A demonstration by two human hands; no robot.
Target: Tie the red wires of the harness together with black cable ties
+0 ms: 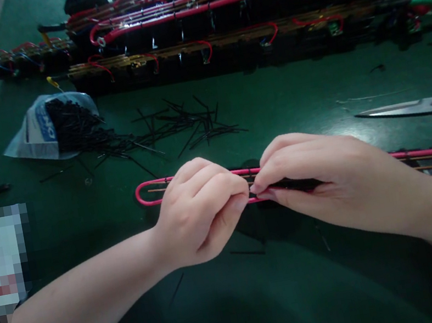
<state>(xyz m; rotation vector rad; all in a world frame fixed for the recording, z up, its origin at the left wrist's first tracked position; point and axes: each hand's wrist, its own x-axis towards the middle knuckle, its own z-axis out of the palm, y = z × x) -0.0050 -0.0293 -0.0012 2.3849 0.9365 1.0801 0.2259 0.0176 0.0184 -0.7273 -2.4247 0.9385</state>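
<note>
A long assembly edged by a pink-red cable (148, 202) lies across the green table, its looped end at the left. My left hand (205, 208) is closed over the assembly near that loop, thumb against the curled fingers. Just to its right, my right hand (311, 178) pinches at the same assembly, thumb and fingertips together. The fingertips of both hands nearly meet. What is between them is too small or hidden to make out. Brown rods and dark ties show along the assembly beyond my right hand.
An open plastic bag (37, 131) spills black cable ties (192, 124) onto the green table (280, 100). Scissors (411, 108) lie at the right. Several long wired assemblies (190, 15) span the back. A pixelated object (3, 260) is at the left edge.
</note>
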